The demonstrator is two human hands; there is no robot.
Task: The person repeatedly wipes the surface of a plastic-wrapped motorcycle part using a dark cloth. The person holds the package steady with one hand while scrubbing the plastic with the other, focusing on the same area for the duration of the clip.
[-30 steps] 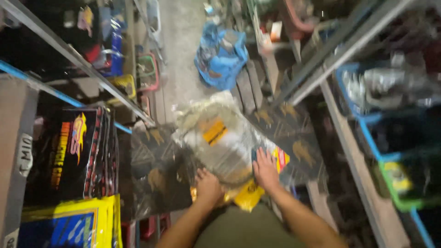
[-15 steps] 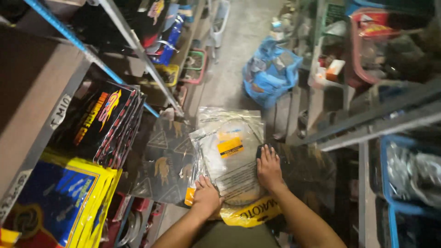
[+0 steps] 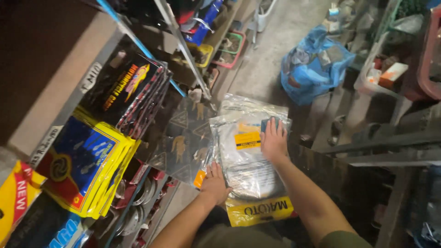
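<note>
Head view: your left hand (image 3: 215, 183) lies flat, fingers spread, on the near-left edge of the clear plastic packets (image 3: 250, 156); your right hand (image 3: 274, 140) presses open-palmed on top; since earlier, it has slid farther up the stack.

- Clear plastic packets (image 3: 250, 151), glossy and crinkled, under right hand (image 3: 274, 143).
- Dark glossy film packets (image 3: 181, 142), left of left hand (image 3: 215, 182).
- Blue plastic bag (image 3: 314, 64), shiny, beyond both hands.
</note>
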